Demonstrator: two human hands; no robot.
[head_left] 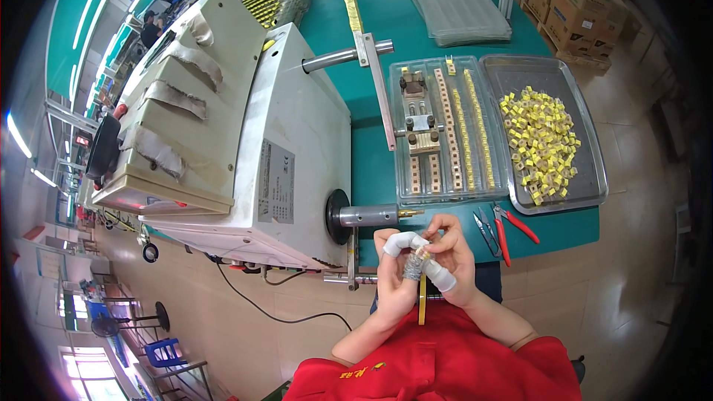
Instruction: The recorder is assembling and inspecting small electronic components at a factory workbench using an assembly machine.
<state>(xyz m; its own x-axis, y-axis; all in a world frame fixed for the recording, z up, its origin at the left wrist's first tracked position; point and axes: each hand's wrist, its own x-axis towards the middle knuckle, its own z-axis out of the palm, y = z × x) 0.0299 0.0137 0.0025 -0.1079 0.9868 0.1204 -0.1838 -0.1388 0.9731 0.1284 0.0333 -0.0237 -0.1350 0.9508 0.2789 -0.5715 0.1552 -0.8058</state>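
Nearest: soft fabric red shirt (pixel 445 360); thin flat yellow strip (pixel 422 304) hangs over it, could snag if an edge catches. L hand (pixel 395 288) & R hand (pixel 456 258) close tog., fingertips pinching small pale part (pixel 423 252) btwn them; might drop if smooth white finger wraps (pixel 405 242) slip. Beyond: round metal spindle (pixel 369 216), red-handled pliers (pixel 523 227). Further: clear plastic tray (pixel 499 156) w/ blocky pcs (pixel 447 104) in rows, rimmed metal tray (pixel 591 187) w/ loose yellow heap (pixel 542 141); far R, cardboard boxes (pixel 583 18).

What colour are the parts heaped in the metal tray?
The parts are mostly yellow, with some beige; best in head view.
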